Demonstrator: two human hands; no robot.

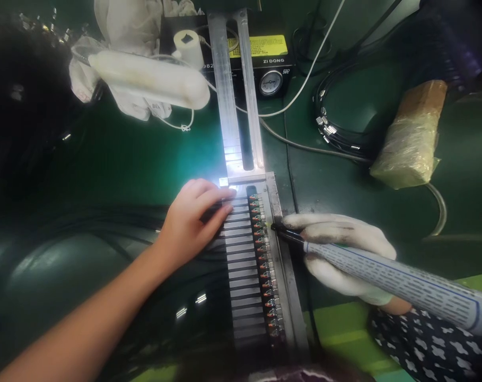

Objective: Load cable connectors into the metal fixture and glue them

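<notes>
A long metal fixture (244,233) runs down the middle, with black cables lying side by side in its slots. Their stripped ends (266,265), with small orange and green wires and metal connectors, line up along its right side. My left hand (193,217), bare, is at the fixture's far left corner, thumb and forefinger closed together over the first slots; what lies between the fingertips is hidden. My right hand (344,249), in a white glove, grips a pen-like tool (395,278) with a printed grey barrel. Its dark tip (274,227) is beside the connectors on the fixture's right edge.
Behind the fixture stands a black box with a pressure gauge (271,83). A slotted metal bar (235,95) extends back. Far left are a white rounded object (153,79) and bags; right, coiled black cables (332,130) and a plastic-wrapped block (410,138). More cables hang left.
</notes>
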